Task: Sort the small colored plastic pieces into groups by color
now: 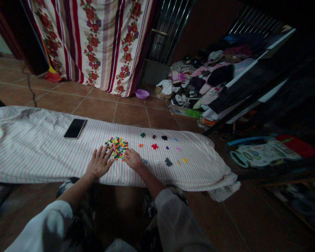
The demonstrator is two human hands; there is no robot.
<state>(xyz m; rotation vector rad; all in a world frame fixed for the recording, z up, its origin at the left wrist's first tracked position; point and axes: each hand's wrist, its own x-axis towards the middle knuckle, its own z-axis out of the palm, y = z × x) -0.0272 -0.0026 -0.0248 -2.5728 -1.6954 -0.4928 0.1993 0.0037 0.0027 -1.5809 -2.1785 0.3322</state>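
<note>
A pile of small multicoloured pieces [118, 145] lies on a striped cloth [42, 150] spread over a long narrow board. My left hand [99, 162] rests flat at the pile's left edge, fingers spread. At its right edge is my right hand [133, 159], fingers curled and pinched together; whatever they may hold is too small to make out. Right of it sit little single-colour groups: green [142, 135], dark red [154, 137], black [164, 138], orange [141, 145], red [154, 146], pink [178, 149], dark grey [168, 162], yellow [184, 160] and several others.
A phone [75, 128] lies on the cloth to the left. Beyond are a floral curtain [102, 42], a purple basin [142, 93], a red broom [53, 75] and a heap of clothes [199, 77]. A dark slanted bar [225, 117] stands near the board's right end.
</note>
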